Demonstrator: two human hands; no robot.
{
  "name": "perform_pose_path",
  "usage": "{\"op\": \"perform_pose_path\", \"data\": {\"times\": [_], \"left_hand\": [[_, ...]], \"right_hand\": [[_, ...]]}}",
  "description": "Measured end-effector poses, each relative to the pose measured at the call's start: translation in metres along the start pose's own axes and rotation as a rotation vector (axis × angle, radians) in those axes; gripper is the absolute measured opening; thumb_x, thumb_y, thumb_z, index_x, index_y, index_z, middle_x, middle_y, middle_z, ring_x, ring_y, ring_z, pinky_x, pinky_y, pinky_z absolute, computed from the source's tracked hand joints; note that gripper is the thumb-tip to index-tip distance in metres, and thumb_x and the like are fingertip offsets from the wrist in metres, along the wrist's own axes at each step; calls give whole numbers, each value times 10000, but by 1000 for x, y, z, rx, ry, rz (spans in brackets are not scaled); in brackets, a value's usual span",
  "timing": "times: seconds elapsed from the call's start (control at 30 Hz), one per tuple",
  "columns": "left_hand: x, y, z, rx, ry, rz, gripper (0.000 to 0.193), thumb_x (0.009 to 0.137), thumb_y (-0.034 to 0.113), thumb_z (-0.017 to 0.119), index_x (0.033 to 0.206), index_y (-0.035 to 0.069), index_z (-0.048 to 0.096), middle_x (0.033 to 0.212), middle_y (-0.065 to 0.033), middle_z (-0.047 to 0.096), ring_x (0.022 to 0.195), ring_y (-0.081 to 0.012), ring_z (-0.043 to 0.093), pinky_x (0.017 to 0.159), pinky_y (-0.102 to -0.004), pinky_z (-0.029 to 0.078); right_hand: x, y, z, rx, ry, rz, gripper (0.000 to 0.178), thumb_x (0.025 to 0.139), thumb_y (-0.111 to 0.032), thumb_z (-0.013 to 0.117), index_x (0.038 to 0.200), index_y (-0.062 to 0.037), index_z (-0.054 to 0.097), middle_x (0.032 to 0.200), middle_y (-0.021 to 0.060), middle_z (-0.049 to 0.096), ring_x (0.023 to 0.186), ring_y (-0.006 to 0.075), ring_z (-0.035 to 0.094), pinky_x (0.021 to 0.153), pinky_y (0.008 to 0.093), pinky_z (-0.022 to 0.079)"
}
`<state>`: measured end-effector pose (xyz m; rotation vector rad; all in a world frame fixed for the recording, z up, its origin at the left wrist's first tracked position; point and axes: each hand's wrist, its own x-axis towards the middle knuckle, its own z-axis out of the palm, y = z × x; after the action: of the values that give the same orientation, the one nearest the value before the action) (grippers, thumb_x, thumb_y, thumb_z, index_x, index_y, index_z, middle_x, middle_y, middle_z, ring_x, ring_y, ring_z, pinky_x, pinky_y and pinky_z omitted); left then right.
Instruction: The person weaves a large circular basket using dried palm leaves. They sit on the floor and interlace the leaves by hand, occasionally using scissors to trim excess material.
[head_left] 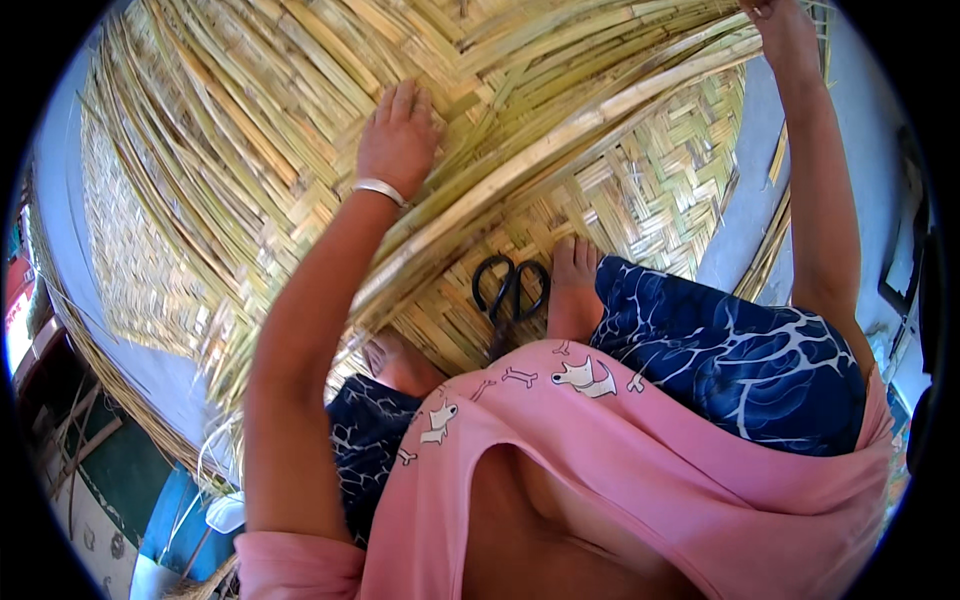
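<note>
My left hand (400, 135) lies palm down on a large woven mat (640, 185) of split cane or bamboo, its fingers stretched out over the flat strips. A bracelet circles that wrist. Long, loose greenish-yellow strips (580, 110) run across the mat from beside this hand toward the upper right. There my right hand (785, 35) is at the strips' far ends, with its arm stretched out. Its fingers look curled but are partly cut off by the picture's top edge, so what they hold is hidden. Black-handled scissors (512, 290) lie on the mat between my bare feet.
More long strips (190, 150) fan out over the mat's left side. A bundle of thin canes (770, 240) lies on the grey floor (745, 235) to the right. At the lower left are a blue container (175, 515) and loose stalks along the floor's edge.
</note>
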<state>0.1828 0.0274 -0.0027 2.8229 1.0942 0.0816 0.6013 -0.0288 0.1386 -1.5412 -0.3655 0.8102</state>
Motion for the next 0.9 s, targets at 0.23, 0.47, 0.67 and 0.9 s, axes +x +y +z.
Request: {"op": "perform_pose_path", "data": {"times": [0.23, 0.47, 0.67, 0.9], "left_hand": [[-88, -15, -78, -358, -367, 80, 255, 859, 264, 581, 1000, 52, 601, 999, -153, 613, 895, -328, 585, 765, -395, 474], [-129, -6, -76, -478, -337, -38, 216, 855, 235, 596, 966, 51, 620, 828, -140, 608, 721, -295, 597, 671, -364, 487], [-124, -3, -135, -975, -719, -340, 221, 891, 221, 560, 913, 4, 597, 707, -107, 594, 623, -175, 600, 601, -311, 484], [-152, -55, -172, -571, -556, -331, 245, 812, 203, 659, 968, 25, 598, 787, -105, 641, 709, -185, 611, 663, -311, 495]], "right_hand": [[-90, 83, 15, -566, -745, 87, 381, 837, -312, 584, 1142, -83, 590, 1016, 74, 586, 990, 179, 577, 880, 317, 473], [-195, 112, 71, -319, -918, 834, 548, 881, -472, 531, 1123, 19, 545, 1017, 121, 626, 888, 213, 642, 778, 309, 514], [-160, 104, 82, 306, -884, 651, 374, 957, -343, 438, 1122, -28, 555, 1106, 139, 613, 987, 210, 612, 829, 326, 505], [-123, 23, 98, 367, -1090, 274, 275, 952, -242, 466, 1133, -54, 555, 1193, 141, 572, 1112, 207, 538, 927, 359, 448]]}}
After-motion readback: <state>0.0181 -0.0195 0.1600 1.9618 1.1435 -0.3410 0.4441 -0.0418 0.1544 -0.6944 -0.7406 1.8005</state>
